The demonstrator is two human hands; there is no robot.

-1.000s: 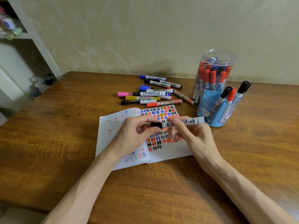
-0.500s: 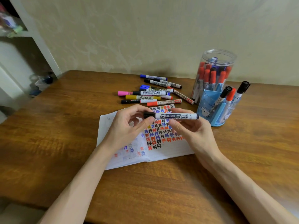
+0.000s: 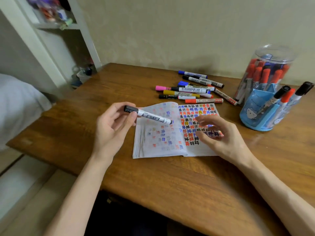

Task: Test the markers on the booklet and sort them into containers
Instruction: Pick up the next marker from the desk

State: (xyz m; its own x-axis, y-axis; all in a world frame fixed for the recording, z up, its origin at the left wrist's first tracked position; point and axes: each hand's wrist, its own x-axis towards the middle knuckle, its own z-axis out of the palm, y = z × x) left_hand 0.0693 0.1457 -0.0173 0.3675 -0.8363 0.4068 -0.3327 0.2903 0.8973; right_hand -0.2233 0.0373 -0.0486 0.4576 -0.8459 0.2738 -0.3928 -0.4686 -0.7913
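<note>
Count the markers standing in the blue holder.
3, all in the blue holder: a black-capped marker leftmost, a red-capped marker in the middle, a second black-capped marker rightmost. Others may sit hidden inside.

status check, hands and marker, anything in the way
Left hand grips the white marker with black cap above the open scribbled paper booklet. Right hand loose over the page, apparently empty. Loose markers lie beyond, not in the way.

Pale, faintly patterned wall (image 3: 170, 23) straight ahead, meeting the far edge of a brown wooden table (image 3: 170, 184). Off left, a white shelf (image 3: 56, 26) with blurred clutter, then light grey bedding (image 3: 17, 103). Down below, pale floor (image 3: 25, 193).
</note>
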